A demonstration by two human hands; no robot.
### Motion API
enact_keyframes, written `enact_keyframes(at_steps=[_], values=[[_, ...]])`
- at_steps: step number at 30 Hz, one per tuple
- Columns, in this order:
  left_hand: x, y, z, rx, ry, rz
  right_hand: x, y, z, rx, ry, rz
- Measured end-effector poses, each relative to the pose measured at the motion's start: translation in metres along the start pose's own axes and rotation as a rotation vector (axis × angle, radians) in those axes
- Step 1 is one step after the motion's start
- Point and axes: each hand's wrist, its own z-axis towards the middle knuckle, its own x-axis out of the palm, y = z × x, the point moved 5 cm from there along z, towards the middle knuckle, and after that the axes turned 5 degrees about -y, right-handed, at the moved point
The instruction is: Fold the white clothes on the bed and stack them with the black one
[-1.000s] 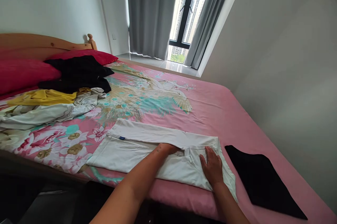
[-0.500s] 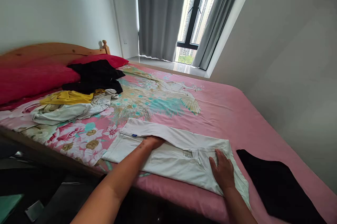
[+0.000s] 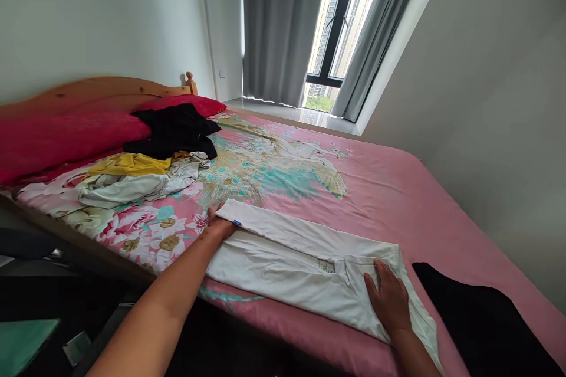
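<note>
On the bed (image 3: 380, 182), your right hand (image 3: 389, 294), four o'clock in view, likely anchors the white garment (image 3: 283, 265).
Its fingers lie slightly apart; your left hand's (image 3: 221, 225), at eight o'clock, are part-hidden: can't tell.

One left hand (image 3: 221, 225) and one right hand (image 3: 390, 294), two in all, touch one white garment (image 3: 283, 253), with one flat black cloth (image 3: 481, 321) to the right of it. Left of and beyond the white garment are one crumpled black garment (image 3: 177, 126), one yellow cloth (image 3: 131, 164) and at least one pale cloth (image 3: 124, 188), their folds hiding the exact number, and farther off two red pillows (image 3: 75, 142). Well beyond the white garment hang two grey curtains (image 3: 283, 29) at one window (image 3: 331, 46).
</note>
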Motion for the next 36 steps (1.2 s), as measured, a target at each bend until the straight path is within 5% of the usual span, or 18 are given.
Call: enact_keyframes(at_steps=[8,12,16,18,21,24,28,36], values=[[-0.038,0.07,0.008,-0.293,-0.167,-0.138,0.0,0.001,0.002,-0.018,-0.005,-0.007],[-0.061,0.07,0.005,-0.344,-0.25,-0.227,0.001,0.0,0.002,-0.003,-0.009,-0.007],[-0.052,-0.001,-0.023,-0.138,-0.282,-0.347,0.0,0.003,0.004,-0.004,-0.021,-0.009],[-0.032,-0.061,-0.051,0.097,-0.214,-0.445,-0.002,0.004,0.005,0.006,-0.035,-0.012],[0.0,-0.159,-0.106,0.635,-0.035,-0.598,-0.008,0.004,0.005,0.028,-0.088,-0.015],[0.026,-0.224,-0.144,0.933,0.059,-0.514,-0.013,0.004,0.005,0.037,-0.14,-0.003],[0.042,-0.254,-0.144,0.914,0.016,-0.365,-0.015,0.004,0.006,0.041,-0.16,0.039],[0.047,-0.258,-0.138,0.991,0.133,-0.283,-0.038,0.022,0.013,-0.05,-0.215,0.085]])
